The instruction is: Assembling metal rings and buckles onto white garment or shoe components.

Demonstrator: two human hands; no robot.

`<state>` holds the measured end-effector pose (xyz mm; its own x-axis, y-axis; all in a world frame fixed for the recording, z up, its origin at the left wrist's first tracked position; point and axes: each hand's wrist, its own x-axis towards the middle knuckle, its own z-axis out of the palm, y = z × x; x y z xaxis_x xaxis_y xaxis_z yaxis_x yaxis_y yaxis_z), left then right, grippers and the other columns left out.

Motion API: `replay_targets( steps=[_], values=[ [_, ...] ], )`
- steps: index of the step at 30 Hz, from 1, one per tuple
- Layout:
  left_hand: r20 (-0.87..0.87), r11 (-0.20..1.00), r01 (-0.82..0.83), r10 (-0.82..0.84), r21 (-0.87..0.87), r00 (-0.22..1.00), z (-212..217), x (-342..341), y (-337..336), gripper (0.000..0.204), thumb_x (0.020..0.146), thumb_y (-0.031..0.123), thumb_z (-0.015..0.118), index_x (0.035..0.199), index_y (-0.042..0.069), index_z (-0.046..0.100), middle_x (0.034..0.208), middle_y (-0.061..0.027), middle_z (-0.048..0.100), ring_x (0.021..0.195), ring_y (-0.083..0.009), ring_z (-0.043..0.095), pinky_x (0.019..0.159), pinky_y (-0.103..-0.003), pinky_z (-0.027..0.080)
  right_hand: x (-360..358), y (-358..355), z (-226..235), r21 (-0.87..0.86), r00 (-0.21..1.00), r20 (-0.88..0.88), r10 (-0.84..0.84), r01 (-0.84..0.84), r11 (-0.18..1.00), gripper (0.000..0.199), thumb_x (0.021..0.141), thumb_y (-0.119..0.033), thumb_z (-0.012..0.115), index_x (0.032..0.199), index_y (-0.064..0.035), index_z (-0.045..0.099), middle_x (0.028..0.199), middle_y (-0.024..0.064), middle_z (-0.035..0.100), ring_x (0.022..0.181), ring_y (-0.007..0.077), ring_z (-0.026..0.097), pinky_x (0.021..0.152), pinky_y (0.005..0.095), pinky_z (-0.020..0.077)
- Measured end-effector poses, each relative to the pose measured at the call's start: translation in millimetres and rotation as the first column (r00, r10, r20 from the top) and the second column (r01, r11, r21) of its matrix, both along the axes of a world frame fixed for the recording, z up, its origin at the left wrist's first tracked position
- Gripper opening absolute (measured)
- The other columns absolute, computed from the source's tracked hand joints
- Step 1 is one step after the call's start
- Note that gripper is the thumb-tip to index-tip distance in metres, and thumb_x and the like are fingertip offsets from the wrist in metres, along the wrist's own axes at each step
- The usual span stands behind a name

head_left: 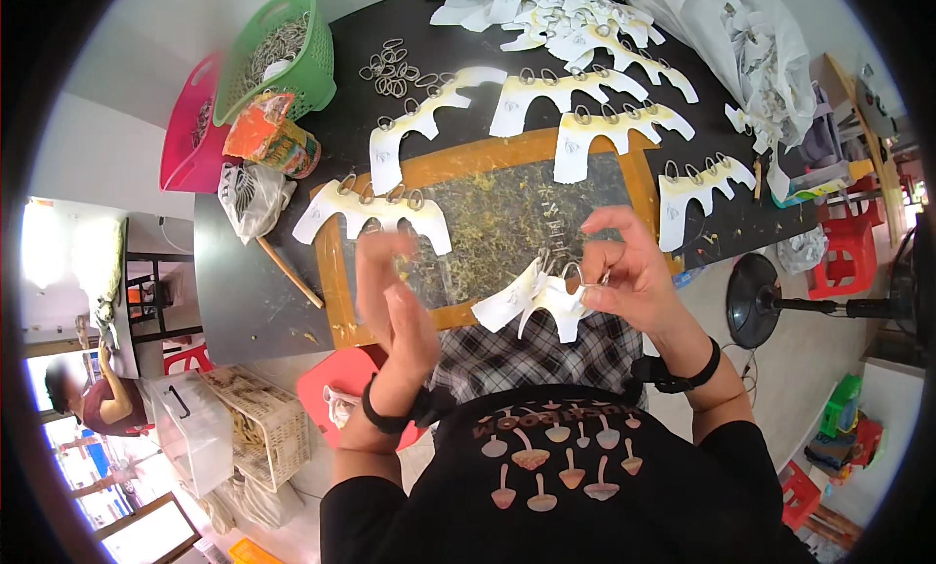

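Fingers of the right hand [624, 267] pinch a small metal ring [571, 272] against a white scalloped card cutout [531, 301], keeping it raised just above the dark worktop [244, 272] so the ring can be worked. Beside it, the left hand [395, 306] hovers open and holds nothing. Beyond both hands lie finished white cards with rings [375, 208] and a loose pile of metal rings [390, 67].

White card cutouts [531, 301] with silver rings, above black-and-white checked cloth [517, 354]. Left of orange-framed dark board [487, 223]: green basket [278, 52], pink basket [195, 125].
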<state>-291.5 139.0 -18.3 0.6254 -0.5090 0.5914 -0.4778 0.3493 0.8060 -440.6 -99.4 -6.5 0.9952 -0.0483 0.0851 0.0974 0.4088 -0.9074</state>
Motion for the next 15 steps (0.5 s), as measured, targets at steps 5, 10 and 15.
replay_targets(
  steps=[5,10,15],
  values=[
    [-0.521,0.689,0.499,-0.202,0.526,0.829,33.8,-65.3,-10.8,0.038,0.096,0.031,0.062,0.075,-0.001,0.060,0.066,-0.0053,0.059,0.058,-0.0114,0.054,0.052,-0.029,0.043,-3.4,9.2,9.2,-0.109,1.000,-0.001,-0.002,0.002,0.994,0.056,0.086,0.003,0.067,0.133,-0.0043,0.038,0.082,0.0033,0.058,0.078,0.0085,0.056,0.070,0.0221,0.0426],
    [-0.863,0.950,0.304,-0.100,0.065,0.496,16.9,-78.4,-41.8,0.030,0.099,0.026,0.060,0.083,0.001,0.063,0.064,-0.0004,0.059,0.052,-0.0058,0.052,0.046,-0.021,0.039,-2.0,16.7,12.5,-0.203,0.992,0.124,-0.016,0.041,0.978,0.054,0.087,0.001,0.067,0.133,-0.0035,0.039,0.082,0.0025,0.057,0.077,0.0081,0.054,0.071,0.0236,0.0406],
    [-0.751,0.951,0.277,-0.084,0.135,0.655,18.3,-71.1,-40.3,0.023,0.097,0.020,0.064,0.085,0.001,0.066,0.059,-0.0003,0.059,0.048,-0.0056,0.052,0.044,-0.021,0.038,-5.8,17.3,19.0,-0.073,0.995,-0.095,0.038,-0.045,0.996,0.058,0.083,0.001,0.069,0.133,-0.0032,0.039,0.080,0.0004,0.056,0.077,0.0069,0.051,0.071,0.0237,0.0389]
  ],
)
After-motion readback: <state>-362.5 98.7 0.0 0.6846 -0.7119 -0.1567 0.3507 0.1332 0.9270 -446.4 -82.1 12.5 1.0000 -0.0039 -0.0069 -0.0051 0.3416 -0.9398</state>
